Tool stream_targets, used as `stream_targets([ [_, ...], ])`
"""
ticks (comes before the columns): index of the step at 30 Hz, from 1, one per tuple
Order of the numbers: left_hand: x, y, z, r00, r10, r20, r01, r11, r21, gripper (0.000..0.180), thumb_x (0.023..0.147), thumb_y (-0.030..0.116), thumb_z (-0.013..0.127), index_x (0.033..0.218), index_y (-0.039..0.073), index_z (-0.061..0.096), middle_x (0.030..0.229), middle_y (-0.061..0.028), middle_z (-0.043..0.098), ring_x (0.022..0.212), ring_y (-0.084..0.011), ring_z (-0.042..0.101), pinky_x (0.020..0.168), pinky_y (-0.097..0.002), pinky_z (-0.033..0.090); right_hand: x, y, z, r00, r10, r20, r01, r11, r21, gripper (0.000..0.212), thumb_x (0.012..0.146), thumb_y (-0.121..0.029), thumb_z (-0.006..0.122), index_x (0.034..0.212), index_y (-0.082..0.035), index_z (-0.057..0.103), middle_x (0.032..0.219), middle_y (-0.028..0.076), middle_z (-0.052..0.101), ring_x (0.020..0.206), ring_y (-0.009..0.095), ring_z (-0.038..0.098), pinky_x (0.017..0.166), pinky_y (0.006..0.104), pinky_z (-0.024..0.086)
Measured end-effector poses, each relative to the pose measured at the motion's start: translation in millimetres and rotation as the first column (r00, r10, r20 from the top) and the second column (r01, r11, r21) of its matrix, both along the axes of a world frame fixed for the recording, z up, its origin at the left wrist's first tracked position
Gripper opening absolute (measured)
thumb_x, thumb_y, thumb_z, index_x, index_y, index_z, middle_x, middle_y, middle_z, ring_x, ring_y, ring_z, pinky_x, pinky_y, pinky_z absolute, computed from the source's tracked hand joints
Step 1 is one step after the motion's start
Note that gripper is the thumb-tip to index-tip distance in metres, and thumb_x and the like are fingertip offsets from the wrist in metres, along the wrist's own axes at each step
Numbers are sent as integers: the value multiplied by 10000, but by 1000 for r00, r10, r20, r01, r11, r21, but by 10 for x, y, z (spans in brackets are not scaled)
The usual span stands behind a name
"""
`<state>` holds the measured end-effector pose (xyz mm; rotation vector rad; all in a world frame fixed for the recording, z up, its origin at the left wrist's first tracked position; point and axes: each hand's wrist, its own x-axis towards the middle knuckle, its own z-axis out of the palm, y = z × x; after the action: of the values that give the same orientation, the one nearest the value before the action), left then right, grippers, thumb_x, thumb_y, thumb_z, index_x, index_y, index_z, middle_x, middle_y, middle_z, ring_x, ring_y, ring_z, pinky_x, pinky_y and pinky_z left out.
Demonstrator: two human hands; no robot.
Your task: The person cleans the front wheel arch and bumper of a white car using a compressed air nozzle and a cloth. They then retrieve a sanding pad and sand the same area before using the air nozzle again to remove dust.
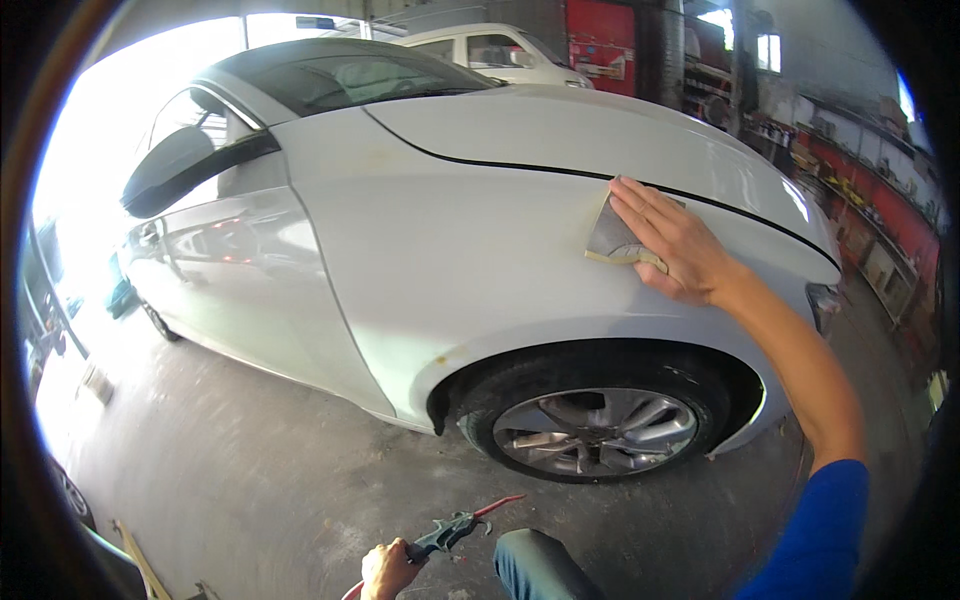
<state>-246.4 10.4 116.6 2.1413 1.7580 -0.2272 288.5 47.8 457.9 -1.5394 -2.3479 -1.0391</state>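
My right hand (672,240) presses a grey sanding pad (612,236) with a pale yellowish edge against the car's white front fender (480,255). Its fingers lie close together over the pad, just below the dark gap along the hood (600,125). Low in the view, my left hand (389,571) is closed round the handle of an air blow gun (445,536). The gun's thin red nozzle points up and to the right, clear of the car, and a red hose runs down from the handle. A small yellowish spot marks the fender above the wheel arch.
The front wheel (598,430) stands below the fender. A side mirror (172,168) juts out at the left. Behind the car are another white vehicle (490,50) and a red cabinet (602,45). Cluttered shelves (870,200) line the right wall. A pale bucket (97,384) sits at left.
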Motion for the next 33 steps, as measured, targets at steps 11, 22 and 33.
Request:
stream_targets([
  [11,1,-12,203,997,64,35,-64,998,4,474,779,553,779,944,111,726,829,-135,736,812,-345,727,750,-449,570,-1114,1121,-73,987,158,-1,-156,977,147,758,897,-380,525,1481,87,406,1575,246,373,1499,350,310,1240,442,262],
  [22,-16,-78,225,998,63,2,-63,997,-38,475,794,558,768,934,106,733,841,-137,740,825,-345,729,750,-447,571,-1763,1645,-40,982,171,-81,-146,957,249,740,925,-435,567,1434,93,471,1538,235,436,1468,331,365,1229,402,281],
  [33,-81,-181,213,983,150,108,-155,987,39,401,792,501,779,885,124,678,878,-168,715,845,-422,676,727,-532,533,-1489,1446,-89,973,192,-132,-155,956,249,768,889,-408,622,1456,77,443,1534,228,442,1465,346,369,1207,428,322],
])
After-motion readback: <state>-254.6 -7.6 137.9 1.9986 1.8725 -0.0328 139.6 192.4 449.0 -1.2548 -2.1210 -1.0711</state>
